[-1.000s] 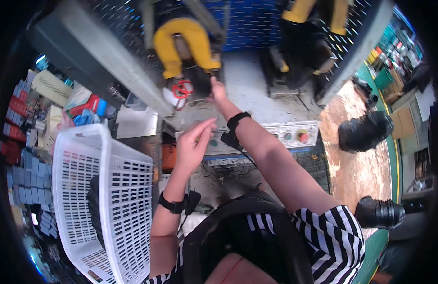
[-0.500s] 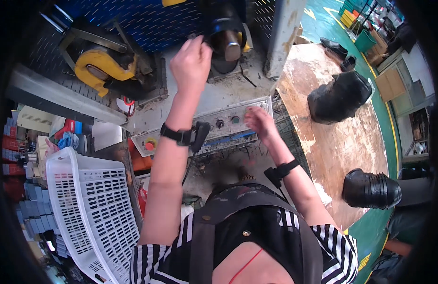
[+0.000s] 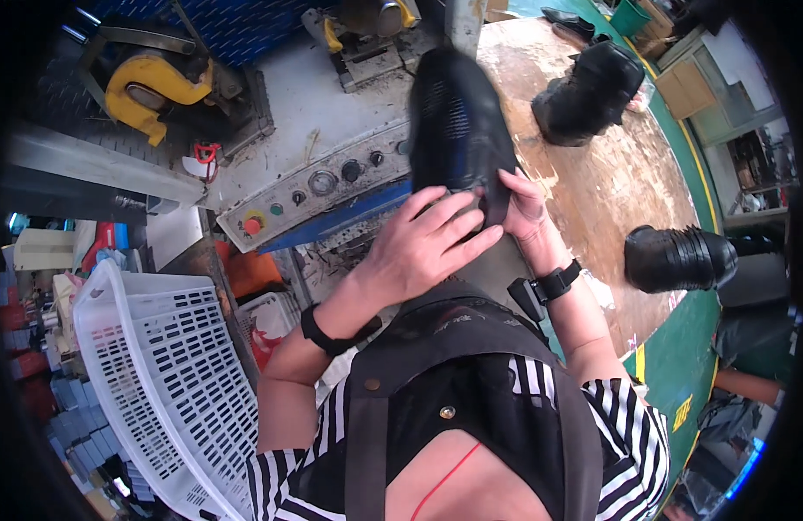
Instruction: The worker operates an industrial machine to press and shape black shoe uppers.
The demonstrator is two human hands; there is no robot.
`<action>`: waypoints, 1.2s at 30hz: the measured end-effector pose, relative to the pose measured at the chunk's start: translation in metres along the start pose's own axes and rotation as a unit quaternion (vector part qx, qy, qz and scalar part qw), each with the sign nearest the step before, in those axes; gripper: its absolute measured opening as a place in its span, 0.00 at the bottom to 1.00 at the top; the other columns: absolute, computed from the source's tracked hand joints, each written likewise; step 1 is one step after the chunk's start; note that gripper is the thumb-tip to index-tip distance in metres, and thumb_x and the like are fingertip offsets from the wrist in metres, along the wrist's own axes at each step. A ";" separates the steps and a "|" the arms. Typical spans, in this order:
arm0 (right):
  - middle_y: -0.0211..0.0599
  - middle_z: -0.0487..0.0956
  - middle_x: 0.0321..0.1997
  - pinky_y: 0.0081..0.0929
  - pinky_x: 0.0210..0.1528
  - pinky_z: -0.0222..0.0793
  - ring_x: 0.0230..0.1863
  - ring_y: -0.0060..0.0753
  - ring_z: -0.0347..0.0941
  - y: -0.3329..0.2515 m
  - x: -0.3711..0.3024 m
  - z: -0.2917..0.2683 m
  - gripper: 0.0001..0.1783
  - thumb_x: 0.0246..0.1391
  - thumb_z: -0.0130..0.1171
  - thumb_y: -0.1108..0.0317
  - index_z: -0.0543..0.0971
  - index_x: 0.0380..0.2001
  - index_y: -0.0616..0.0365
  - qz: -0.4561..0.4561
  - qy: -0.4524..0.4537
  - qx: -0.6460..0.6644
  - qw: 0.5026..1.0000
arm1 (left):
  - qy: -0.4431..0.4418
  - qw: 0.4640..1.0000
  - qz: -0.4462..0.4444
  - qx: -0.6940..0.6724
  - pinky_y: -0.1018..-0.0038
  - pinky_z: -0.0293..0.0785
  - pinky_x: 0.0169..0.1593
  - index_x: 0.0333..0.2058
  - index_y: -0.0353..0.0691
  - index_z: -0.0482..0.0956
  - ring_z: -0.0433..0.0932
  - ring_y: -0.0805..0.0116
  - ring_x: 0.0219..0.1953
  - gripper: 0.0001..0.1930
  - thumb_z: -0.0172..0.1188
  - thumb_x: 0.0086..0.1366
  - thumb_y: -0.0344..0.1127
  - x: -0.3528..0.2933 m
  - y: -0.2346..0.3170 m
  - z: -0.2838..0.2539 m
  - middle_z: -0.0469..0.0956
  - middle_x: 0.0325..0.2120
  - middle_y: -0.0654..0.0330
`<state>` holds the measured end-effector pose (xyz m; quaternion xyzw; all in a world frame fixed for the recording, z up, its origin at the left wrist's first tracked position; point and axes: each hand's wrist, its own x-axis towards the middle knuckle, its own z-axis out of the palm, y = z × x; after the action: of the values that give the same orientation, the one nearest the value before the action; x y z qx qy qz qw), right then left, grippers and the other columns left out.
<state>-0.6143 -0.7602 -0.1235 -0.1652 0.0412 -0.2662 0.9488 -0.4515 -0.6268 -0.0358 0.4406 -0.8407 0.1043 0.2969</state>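
A black shoe (image 3: 458, 117) hangs before me, its toe pointing away and its heel end close to my body. My right hand (image 3: 525, 207) grips its right side near the heel, the thumb up against the shoe. My left hand (image 3: 423, 243) lies across the heel end, fingers slightly apart and curled onto it. Part of the heel is hidden under those fingers. Beyond the shoe stands the machine's metal fixture (image 3: 366, 65) with yellow pads. The control panel (image 3: 319, 182), with knobs, a gauge and a red button, runs along the machine's front.
On the left is a second machine station with a yellow curved clamp (image 3: 149, 91). A white plastic basket (image 3: 171, 347) stands at my lower left. The worn wooden table (image 3: 627, 200) at right carries a group of black shoes (image 3: 588, 91) and a stack of black shoe-shaped pieces (image 3: 679, 259).
My left hand has come back from the machine's fixture, and my right hand has left the control panel. Both now hold the black shoe in front of me. The view has shifted.
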 end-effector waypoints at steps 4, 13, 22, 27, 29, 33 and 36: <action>0.48 0.74 0.45 0.31 0.36 0.71 0.39 0.37 0.74 -0.016 -0.026 -0.029 0.19 0.57 0.45 0.68 0.65 0.51 0.62 -0.047 -0.137 0.126 0.981 | 0.043 0.991 -0.059 -0.109 0.63 0.63 0.52 0.44 0.44 0.76 0.70 0.63 0.46 0.21 0.62 0.48 0.37 -0.011 0.025 0.021 0.74 0.38 0.63; 0.40 0.76 0.38 0.28 0.35 0.64 0.36 0.31 0.72 -0.118 -0.051 -0.020 0.18 0.56 0.48 0.65 0.69 0.48 0.60 -0.216 -0.184 -0.030 0.958 | 0.112 0.992 0.025 -0.043 0.64 0.65 0.49 0.37 0.47 0.80 0.70 0.68 0.37 0.17 0.54 0.45 0.32 0.081 0.016 0.073 0.70 0.27 0.66; 0.36 0.65 0.58 0.36 0.56 0.62 0.59 0.37 0.60 -0.307 -0.085 -0.036 0.29 0.56 0.48 0.64 0.55 0.60 0.50 -0.426 0.200 -0.194 0.861 | 0.119 0.982 0.107 -0.096 0.64 0.68 0.39 0.47 0.45 0.72 0.70 0.55 0.35 0.20 0.57 0.54 0.31 0.319 -0.058 0.171 0.71 0.28 0.56; 0.37 0.67 0.57 0.32 0.52 0.64 0.56 0.34 0.64 -0.289 -0.086 -0.072 0.27 0.55 0.49 0.64 0.58 0.58 0.52 -0.381 0.313 -0.262 0.830 | 0.022 0.999 0.031 0.000 0.65 0.67 0.51 0.55 0.52 0.65 0.69 0.54 0.49 0.23 0.53 0.59 0.36 0.368 -0.124 0.281 0.70 0.45 0.51; 0.35 0.67 0.57 0.27 0.49 0.64 0.55 0.30 0.65 -0.283 -0.082 -0.076 0.26 0.54 0.52 0.66 0.61 0.57 0.53 -0.352 0.357 -0.308 0.809 | 0.050 0.998 -0.011 -0.039 0.65 0.66 0.53 0.55 0.52 0.64 0.68 0.53 0.51 0.24 0.53 0.59 0.36 0.368 -0.120 0.297 0.69 0.48 0.50; 0.36 0.70 0.54 0.25 0.51 0.64 0.53 0.27 0.66 -0.280 -0.051 -0.085 0.25 0.52 0.53 0.71 0.65 0.55 0.59 -0.403 0.309 -0.492 0.707 | 0.102 0.981 -0.109 -0.124 0.63 0.66 0.52 0.52 0.49 0.67 0.68 0.52 0.50 0.21 0.53 0.58 0.34 0.328 -0.111 0.277 0.69 0.48 0.49; 0.38 0.73 0.51 0.24 0.53 0.62 0.51 0.29 0.68 -0.263 -0.021 -0.072 0.20 0.52 0.52 0.72 0.69 0.51 0.61 -0.375 0.249 -0.604 0.658 | 0.003 0.958 -0.117 -0.262 0.62 0.70 0.45 0.42 0.41 0.73 0.72 0.52 0.45 0.15 0.53 0.54 0.31 0.241 -0.101 0.215 0.74 0.40 0.49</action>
<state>-0.7738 -0.9816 -0.1028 -0.6306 0.3624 -0.5473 0.4141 -0.5629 -0.9443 -0.0741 0.4422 -0.7801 -0.1541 0.4148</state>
